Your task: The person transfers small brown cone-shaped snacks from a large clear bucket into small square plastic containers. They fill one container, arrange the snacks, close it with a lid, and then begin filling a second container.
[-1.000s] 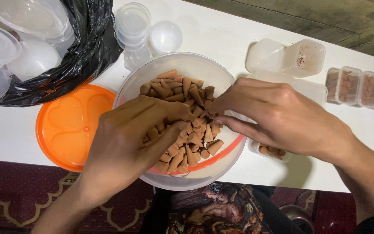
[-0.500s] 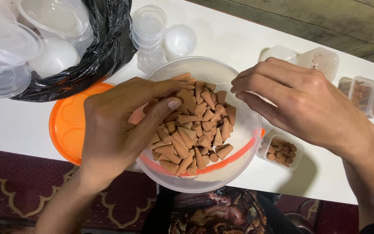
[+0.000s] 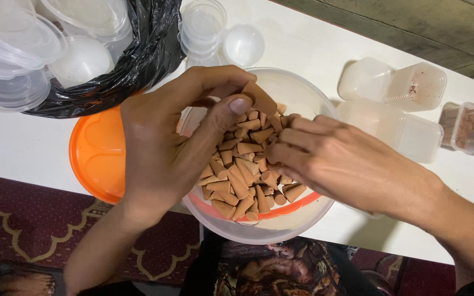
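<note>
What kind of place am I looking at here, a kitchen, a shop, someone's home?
Probably a home or small workshop where goods get packed by hand. A white table holds a clear bowl of small brown cones, with stacked clear lidded containers and a black bag of lids; a patterned carpet lies beneath.

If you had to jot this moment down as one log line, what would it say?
left hand: pinching brown cones | right hand: fingers in cones | clear bowl: on white table | orange lid: left of bowl

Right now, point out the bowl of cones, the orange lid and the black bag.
bowl of cones point(image 3: 281, 233): head view, near rim.
orange lid point(image 3: 97, 159): head view, bare middle.
black bag point(image 3: 149, 55): head view, right side fold.
</note>
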